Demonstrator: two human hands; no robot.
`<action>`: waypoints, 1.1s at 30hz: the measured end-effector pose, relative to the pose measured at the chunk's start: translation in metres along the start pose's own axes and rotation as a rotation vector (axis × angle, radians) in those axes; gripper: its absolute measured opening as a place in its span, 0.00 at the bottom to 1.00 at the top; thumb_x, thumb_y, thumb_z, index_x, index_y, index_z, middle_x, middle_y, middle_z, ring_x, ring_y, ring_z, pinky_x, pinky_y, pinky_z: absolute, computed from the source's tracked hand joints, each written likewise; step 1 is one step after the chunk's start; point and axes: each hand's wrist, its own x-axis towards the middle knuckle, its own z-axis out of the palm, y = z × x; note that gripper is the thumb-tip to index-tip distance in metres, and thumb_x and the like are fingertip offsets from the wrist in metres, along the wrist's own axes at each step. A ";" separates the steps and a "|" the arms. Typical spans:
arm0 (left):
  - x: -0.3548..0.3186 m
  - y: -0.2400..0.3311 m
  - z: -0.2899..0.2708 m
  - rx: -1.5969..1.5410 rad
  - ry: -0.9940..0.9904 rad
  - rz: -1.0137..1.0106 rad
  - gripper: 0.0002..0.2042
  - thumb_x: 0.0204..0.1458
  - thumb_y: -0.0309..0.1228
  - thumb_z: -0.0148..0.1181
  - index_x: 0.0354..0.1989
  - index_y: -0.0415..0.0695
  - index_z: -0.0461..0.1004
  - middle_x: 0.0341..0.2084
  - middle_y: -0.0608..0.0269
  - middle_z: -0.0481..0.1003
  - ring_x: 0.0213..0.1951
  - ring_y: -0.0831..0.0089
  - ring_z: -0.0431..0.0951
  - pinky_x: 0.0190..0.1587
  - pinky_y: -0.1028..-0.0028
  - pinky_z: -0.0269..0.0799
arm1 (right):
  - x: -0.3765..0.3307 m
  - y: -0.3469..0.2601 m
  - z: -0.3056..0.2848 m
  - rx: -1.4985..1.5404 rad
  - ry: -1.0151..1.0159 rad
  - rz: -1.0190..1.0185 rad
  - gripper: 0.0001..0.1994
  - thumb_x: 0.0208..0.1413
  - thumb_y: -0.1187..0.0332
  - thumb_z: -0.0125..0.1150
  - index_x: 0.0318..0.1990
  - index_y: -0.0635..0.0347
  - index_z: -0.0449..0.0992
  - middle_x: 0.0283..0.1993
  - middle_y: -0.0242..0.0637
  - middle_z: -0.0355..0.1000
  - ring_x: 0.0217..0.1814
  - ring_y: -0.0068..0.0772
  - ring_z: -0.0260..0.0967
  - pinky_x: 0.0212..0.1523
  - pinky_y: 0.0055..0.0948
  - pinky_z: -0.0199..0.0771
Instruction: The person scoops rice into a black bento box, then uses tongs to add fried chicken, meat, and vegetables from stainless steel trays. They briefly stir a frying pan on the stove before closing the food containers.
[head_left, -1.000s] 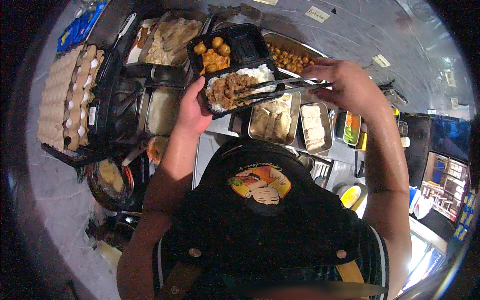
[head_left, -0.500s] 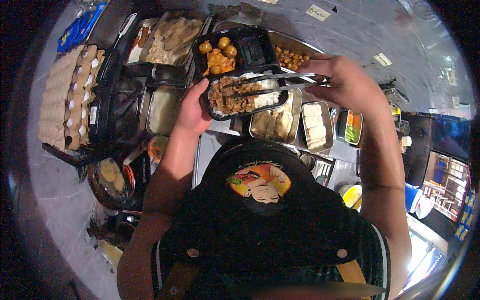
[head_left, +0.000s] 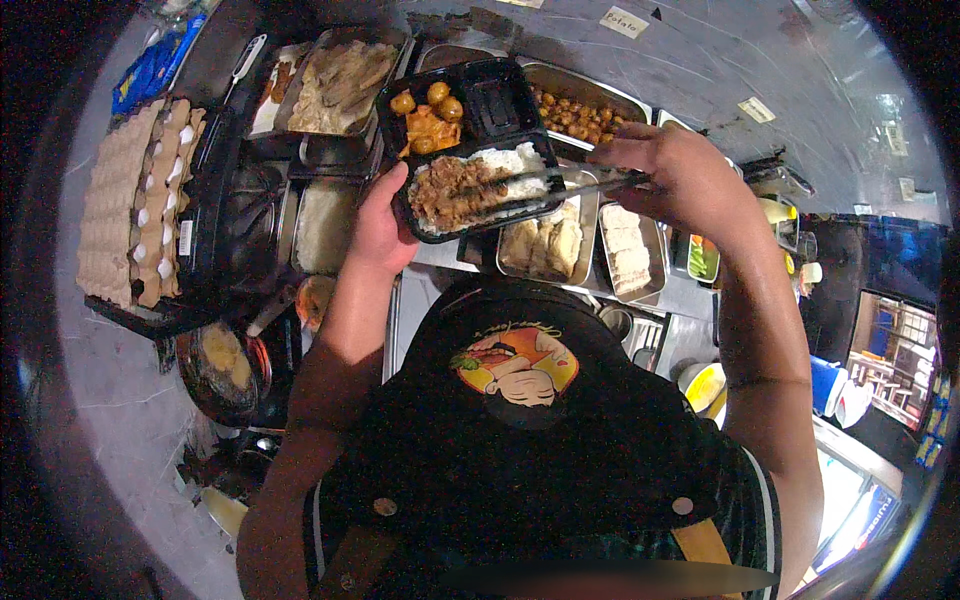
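My left hand (head_left: 382, 222) grips the near left side of a black compartment takeout box (head_left: 503, 108), thumb over its rim. The box hangs tilted above the counter pans. White rice (head_left: 520, 162) fills its near compartment, with brown chopped meat (head_left: 448, 190) over the left part. Glazed brown balls (head_left: 438, 93) and an orange saucy food (head_left: 434, 130) sit in the far left compartment; the far right one is bare. My right hand (head_left: 675, 178) is closed around dark tongs (head_left: 575, 187), whose tips reach over the meat and rice. Whether the tips touch the food is hard to see.
Behind the box lies a pan of glazed balls (head_left: 580, 118). Nearer stand trays of pale folded food (head_left: 545, 245) and white slices (head_left: 627, 250). At left are stacked egg cartons (head_left: 140, 200), a pan of pale slices (head_left: 345, 82) and a frying pan (head_left: 225, 375).
The tongs' arms have come closer together and their tips have dropped slightly over the food. The box has shifted a little left and turned slightly. Both hands keep their hold.
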 end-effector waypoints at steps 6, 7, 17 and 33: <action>0.000 0.000 -0.003 -0.007 0.022 0.001 0.28 0.68 0.44 0.56 0.71 0.42 0.67 0.62 0.49 0.77 0.63 0.50 0.78 0.68 0.48 0.71 | -0.010 0.004 -0.014 0.202 0.029 -0.007 0.22 0.50 0.78 0.73 0.55 0.61 0.81 0.49 0.45 0.80 0.52 0.51 0.80 0.48 0.42 0.80; -0.001 -0.001 -0.004 -0.007 0.037 0.015 0.28 0.68 0.44 0.56 0.71 0.42 0.67 0.62 0.49 0.77 0.63 0.50 0.78 0.68 0.48 0.71 | -0.016 0.006 -0.015 0.219 0.038 0.047 0.23 0.50 0.78 0.73 0.56 0.61 0.81 0.49 0.44 0.80 0.52 0.49 0.80 0.48 0.41 0.80; -0.001 -0.007 0.000 -0.015 0.086 0.118 0.27 0.68 0.41 0.56 0.72 0.43 0.67 0.65 0.53 0.76 0.65 0.52 0.76 0.70 0.49 0.69 | -0.027 -0.011 0.021 0.108 0.095 0.305 0.19 0.55 0.75 0.74 0.55 0.58 0.82 0.53 0.43 0.81 0.52 0.47 0.82 0.51 0.38 0.82; 0.009 -0.008 0.004 0.007 0.017 0.043 0.25 0.69 0.40 0.56 0.71 0.44 0.68 0.63 0.54 0.77 0.63 0.54 0.78 0.67 0.51 0.73 | -0.011 -0.016 0.022 0.066 0.120 0.176 0.21 0.54 0.71 0.73 0.56 0.51 0.82 0.48 0.42 0.80 0.47 0.53 0.80 0.46 0.45 0.81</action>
